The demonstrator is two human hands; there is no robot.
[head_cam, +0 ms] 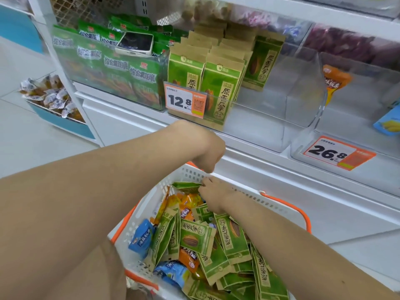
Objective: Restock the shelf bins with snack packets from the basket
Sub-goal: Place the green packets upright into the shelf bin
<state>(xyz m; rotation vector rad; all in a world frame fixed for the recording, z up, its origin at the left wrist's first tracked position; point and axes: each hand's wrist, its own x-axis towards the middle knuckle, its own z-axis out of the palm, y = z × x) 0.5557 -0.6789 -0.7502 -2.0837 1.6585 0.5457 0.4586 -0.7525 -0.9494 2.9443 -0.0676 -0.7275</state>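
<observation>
Above the basket (151, 198), phone (136, 43) atop green packets (97, 55)

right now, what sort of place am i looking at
Most likely a shop aisle, perhaps a convenience store. Clear shelf bins hold rows of green snack packets, orange price tags read 12.8 and 26.8, and a white basket holds more, one green packet pinched by the right hand.

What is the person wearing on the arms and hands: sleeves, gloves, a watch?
Nothing worn is visible. Both forearms are bare to the picture's edge, without sleeves. The left hand and the right hand have no gloves, and neither wrist shows a watch or bracelet. Fingers are partly hidden, so rings cannot be ruled out.
</observation>
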